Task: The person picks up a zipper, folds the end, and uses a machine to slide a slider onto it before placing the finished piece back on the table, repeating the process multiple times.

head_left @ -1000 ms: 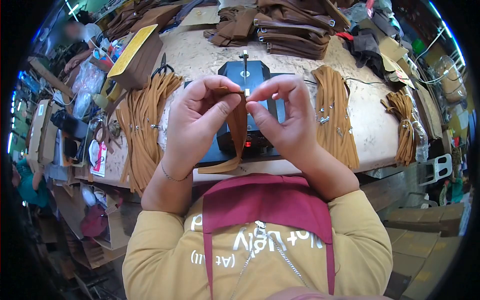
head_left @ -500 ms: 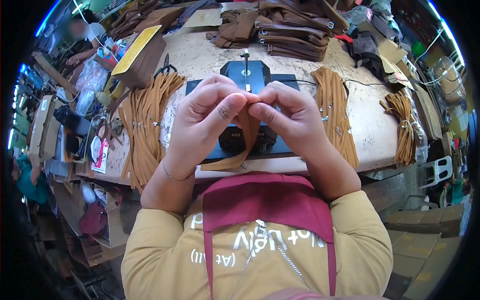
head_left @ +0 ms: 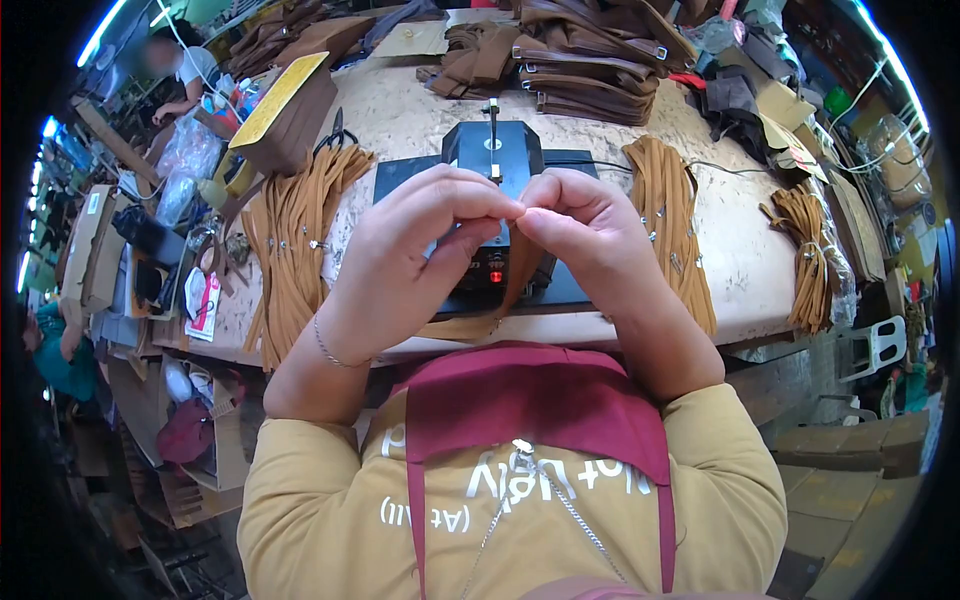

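A narrow brown leather strap (head_left: 519,262) hangs from the fingertips of my right hand (head_left: 582,225), which pinches its upper end between thumb and index finger. The strap's lower part (head_left: 455,327) bends left along the table's front edge. My left hand (head_left: 425,245) reaches its index fingertip to that same upper end, while its thumb stands apart, lower down. Whatever small piece may lie between the fingertips is hidden. Just behind both hands is a black machine (head_left: 492,137) with an upright metal rod and a glowing red switch (head_left: 496,277).
Tan strap bundles with metal fittings lie left (head_left: 300,235) and right (head_left: 665,215); a tied bundle (head_left: 808,260) sits farther right. Scissors (head_left: 337,132) lie behind the left bundle. Stacked brown leather pieces with buckles (head_left: 590,75) are at the back. Another person (head_left: 185,75) is at far left.
My left thumb has come away from the pinch, and the left hand has shifted slightly down. The red switch has come into view. My right hand still pinches the strap.
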The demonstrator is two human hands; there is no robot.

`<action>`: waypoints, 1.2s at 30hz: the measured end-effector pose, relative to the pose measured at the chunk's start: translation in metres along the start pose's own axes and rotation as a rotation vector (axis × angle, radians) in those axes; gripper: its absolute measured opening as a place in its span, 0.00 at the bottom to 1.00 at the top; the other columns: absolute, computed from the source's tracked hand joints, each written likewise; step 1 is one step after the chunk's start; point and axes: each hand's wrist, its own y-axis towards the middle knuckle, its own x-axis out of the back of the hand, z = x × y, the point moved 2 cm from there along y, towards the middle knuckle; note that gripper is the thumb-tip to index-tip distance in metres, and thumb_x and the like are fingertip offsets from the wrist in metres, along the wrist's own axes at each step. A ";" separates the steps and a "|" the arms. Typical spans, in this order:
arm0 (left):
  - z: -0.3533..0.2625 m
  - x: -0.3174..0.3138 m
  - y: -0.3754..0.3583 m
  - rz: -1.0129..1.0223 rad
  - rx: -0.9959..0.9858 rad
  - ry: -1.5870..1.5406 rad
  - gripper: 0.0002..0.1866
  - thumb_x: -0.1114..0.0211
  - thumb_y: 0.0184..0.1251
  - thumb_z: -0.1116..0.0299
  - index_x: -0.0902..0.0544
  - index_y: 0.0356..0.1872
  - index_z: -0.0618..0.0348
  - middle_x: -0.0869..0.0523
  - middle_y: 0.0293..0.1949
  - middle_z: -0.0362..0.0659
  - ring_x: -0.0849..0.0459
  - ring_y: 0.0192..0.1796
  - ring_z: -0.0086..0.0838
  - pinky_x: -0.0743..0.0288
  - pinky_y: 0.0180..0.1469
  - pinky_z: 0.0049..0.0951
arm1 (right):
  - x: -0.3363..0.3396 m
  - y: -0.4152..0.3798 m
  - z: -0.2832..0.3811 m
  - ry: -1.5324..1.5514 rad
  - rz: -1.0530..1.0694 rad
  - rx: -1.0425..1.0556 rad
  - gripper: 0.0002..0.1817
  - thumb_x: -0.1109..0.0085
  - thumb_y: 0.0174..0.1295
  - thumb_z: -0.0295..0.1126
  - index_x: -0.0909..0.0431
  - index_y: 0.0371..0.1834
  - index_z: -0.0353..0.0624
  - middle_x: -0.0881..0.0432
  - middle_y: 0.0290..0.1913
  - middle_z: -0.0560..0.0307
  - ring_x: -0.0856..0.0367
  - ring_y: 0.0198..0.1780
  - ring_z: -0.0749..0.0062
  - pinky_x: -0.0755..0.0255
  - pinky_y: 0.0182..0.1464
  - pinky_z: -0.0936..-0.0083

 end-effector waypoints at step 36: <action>0.021 -0.019 -0.011 -0.169 0.527 -0.734 0.05 0.37 0.70 0.75 0.17 0.41 0.65 0.16 0.37 0.37 0.21 0.37 0.16 0.26 0.41 0.17 | -0.001 0.000 -0.016 -0.436 -0.135 0.535 0.16 0.38 0.62 0.20 0.25 0.53 0.39 0.22 0.47 0.57 0.24 0.44 0.76 0.27 0.48 0.79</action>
